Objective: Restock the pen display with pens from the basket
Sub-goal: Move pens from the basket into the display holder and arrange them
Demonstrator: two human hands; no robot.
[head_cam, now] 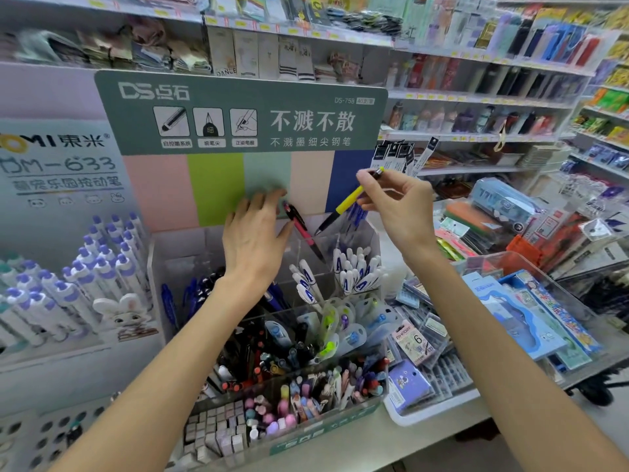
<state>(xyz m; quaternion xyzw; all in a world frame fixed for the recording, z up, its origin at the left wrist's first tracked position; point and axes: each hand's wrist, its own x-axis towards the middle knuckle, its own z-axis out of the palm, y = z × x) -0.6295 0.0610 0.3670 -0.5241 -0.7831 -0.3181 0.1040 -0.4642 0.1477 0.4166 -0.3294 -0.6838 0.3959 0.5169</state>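
Above the clear acrylic pen display (354,243), my right hand (396,202) is pinching a slim yellow pen (347,202) near its top, black tip angling down toward a back compartment. My left hand (253,236) is holding a glossy red-and-black pen (301,229) against its thumb side, fingers stretched out loosely, point dipping into the same back row. White pens with blue lettering (354,270) are standing bunched in the next compartment; the front bins are packed with mixed colored pens. Whether the white tray (425,412) of packets at right is the basket, I cannot tell.
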